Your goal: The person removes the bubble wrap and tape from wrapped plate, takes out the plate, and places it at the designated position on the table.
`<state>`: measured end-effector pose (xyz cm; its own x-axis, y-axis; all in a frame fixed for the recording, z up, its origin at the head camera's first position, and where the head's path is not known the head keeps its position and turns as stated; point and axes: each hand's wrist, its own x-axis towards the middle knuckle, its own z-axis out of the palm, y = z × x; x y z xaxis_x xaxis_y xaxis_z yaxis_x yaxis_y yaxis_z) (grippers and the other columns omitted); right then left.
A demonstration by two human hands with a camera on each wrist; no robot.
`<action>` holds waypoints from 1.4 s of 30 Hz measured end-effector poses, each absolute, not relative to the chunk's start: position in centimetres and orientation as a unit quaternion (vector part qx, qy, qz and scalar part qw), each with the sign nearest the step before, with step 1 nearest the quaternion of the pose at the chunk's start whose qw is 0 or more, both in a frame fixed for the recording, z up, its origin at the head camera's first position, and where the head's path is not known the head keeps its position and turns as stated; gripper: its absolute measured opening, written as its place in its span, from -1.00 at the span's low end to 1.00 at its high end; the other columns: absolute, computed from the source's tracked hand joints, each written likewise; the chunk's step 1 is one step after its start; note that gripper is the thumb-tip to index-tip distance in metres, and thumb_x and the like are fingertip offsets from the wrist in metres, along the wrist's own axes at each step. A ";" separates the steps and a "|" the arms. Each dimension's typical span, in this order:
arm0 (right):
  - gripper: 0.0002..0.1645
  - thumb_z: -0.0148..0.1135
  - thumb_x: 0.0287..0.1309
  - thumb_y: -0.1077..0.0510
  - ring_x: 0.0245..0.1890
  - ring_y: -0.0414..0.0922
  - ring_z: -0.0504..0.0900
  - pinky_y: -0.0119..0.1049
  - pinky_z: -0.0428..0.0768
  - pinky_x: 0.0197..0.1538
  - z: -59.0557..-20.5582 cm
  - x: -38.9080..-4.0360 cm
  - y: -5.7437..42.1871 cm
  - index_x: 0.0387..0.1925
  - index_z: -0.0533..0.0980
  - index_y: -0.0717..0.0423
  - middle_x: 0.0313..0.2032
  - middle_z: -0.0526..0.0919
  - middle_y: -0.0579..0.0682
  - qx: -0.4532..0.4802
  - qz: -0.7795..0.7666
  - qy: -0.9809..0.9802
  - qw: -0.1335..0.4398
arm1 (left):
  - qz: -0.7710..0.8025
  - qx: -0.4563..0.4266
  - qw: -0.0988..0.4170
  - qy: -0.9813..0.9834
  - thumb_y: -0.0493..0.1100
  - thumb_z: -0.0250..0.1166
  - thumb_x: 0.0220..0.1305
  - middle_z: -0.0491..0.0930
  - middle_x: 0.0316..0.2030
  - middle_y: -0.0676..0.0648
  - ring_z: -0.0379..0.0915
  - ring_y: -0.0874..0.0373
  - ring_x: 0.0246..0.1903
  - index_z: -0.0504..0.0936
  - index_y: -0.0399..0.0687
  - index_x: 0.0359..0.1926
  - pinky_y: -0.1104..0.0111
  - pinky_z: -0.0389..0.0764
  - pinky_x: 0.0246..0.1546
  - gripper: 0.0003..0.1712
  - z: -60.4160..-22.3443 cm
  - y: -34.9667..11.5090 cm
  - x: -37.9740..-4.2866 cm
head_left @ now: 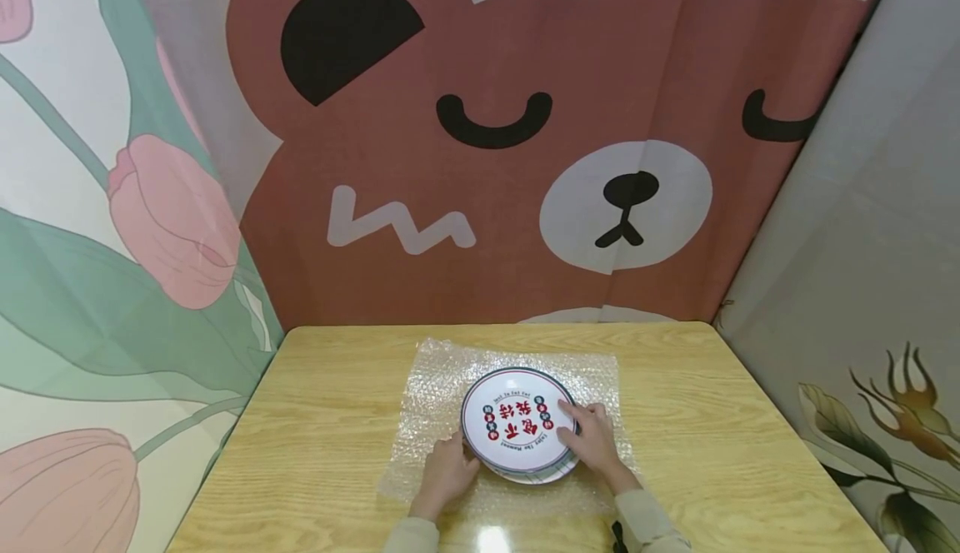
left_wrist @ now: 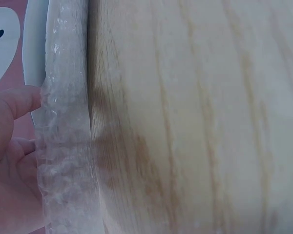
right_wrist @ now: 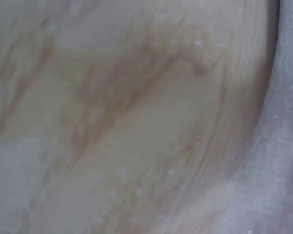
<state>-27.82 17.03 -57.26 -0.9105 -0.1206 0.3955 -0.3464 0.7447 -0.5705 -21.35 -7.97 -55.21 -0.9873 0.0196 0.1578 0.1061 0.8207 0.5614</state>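
Bear-print curtain [head_left: 615, 53] behind the plate [head_left: 519, 407], cut off at the top; floral curtains on both sides, also cut off; wood-grain table [head_left: 315, 420] under everything, near edge out of frame; bubble wrap [head_left: 426, 391] spread flat around the plate, part of it hidden beneath; the plate itself, white with dark rim and red Chinese characters, sits over the wrap, face up; below its near edge a second white dish [head_left: 547, 475] shows as a sliver, mostly covered; left hand [head_left: 448, 471] at the plate's near-left edge, fingertips partly hidden by the rim, can't tell if they pinch; right hand [head_left: 594, 445] at the plate's right edge, thumb and forefinger spread apart on its top, other fingers hard to make out, can't tell if they curl under; small black item [head_left: 618, 538] beside the right sleeve [head_left: 648, 521], near the plate's side, cut off, unclear; right wrist view blurred, no fingers identifiable.
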 end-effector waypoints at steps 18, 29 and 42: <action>-0.44 0.24 -0.20 0.20 -0.35 -0.04 0.45 -0.16 0.46 -0.22 -56.2 -28.1 16.9 -0.06 0.49 0.37 -0.26 0.58 0.20 0.151 0.368 -0.907 0.136 | -0.296 -0.027 0.076 -0.952 -0.12 0.31 -0.10 0.52 -0.44 -0.23 0.41 -0.15 -0.38 0.50 -0.36 -0.17 0.04 0.46 -0.33 -0.53 -55.3 -8.0 -21.3; -0.49 0.16 -0.12 0.39 -0.01 0.26 0.41 0.01 0.32 0.08 -55.3 -27.9 16.4 -0.04 0.38 0.56 -0.09 0.46 0.43 0.135 0.473 -0.866 0.095 | -0.301 -0.037 0.086 -0.949 -0.15 0.33 -0.18 0.51 -0.47 -0.15 0.39 -0.08 -0.39 0.52 -0.26 -0.29 0.07 0.45 -0.35 -0.63 -55.6 -8.2 -21.3; -0.52 0.03 -0.02 0.51 0.14 0.23 0.23 -0.10 0.17 0.16 -55.4 -28.4 16.0 0.02 0.29 0.59 0.07 0.31 0.45 0.072 0.579 -0.810 0.052 | -0.319 -0.112 0.076 -0.938 -0.13 0.42 -0.35 0.48 -0.08 -0.25 0.34 -0.16 -0.06 0.42 -0.41 0.03 0.02 0.32 -0.01 -0.19 -56.5 -9.9 -20.3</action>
<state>-28.38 16.03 -55.44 -0.9842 -0.0558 0.1678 -0.1768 0.3193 -0.9310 -20.31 -9.94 -56.48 -0.9632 0.1625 0.2140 0.2594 0.7709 0.5818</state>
